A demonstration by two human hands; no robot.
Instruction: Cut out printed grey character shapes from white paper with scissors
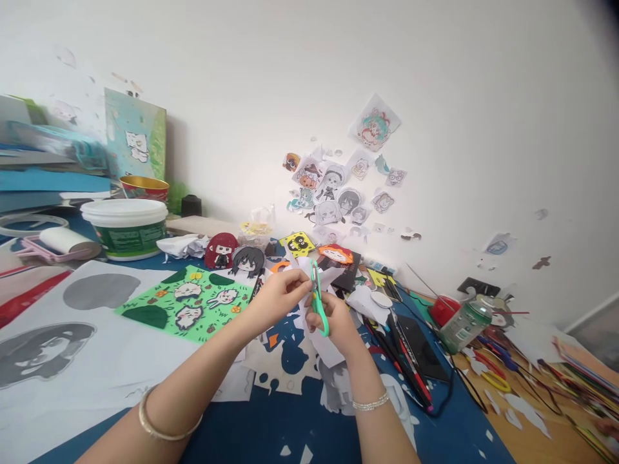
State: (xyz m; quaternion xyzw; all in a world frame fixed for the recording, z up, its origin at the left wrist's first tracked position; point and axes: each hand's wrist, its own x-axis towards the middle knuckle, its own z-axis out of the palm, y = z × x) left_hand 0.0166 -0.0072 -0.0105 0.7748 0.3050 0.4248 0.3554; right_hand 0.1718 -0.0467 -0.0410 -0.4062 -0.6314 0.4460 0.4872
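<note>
Scissors (317,304) mint-green, slender, blades up; paper (329,278) white, bent.

At far left, a red bowl (144,191) and a painting (138,132) stand behind a white-lidded tub (124,231). Nearer, a green picture (169,298) lies on a white sheet (113,361). Drawings (333,182) dot the far wall (232,103). On the right, a can (467,327) stands beside a red cup (443,311).

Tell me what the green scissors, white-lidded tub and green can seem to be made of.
Scissors: probably smooth plastic handles, judging by their even mint-green colour; the blades' material is unclear.
Tub: likely plastic, given its smooth white lid and thick, rounded rim.
Can: perhaps thin metal, suggested by its shiny, silvery-green surface.
</note>
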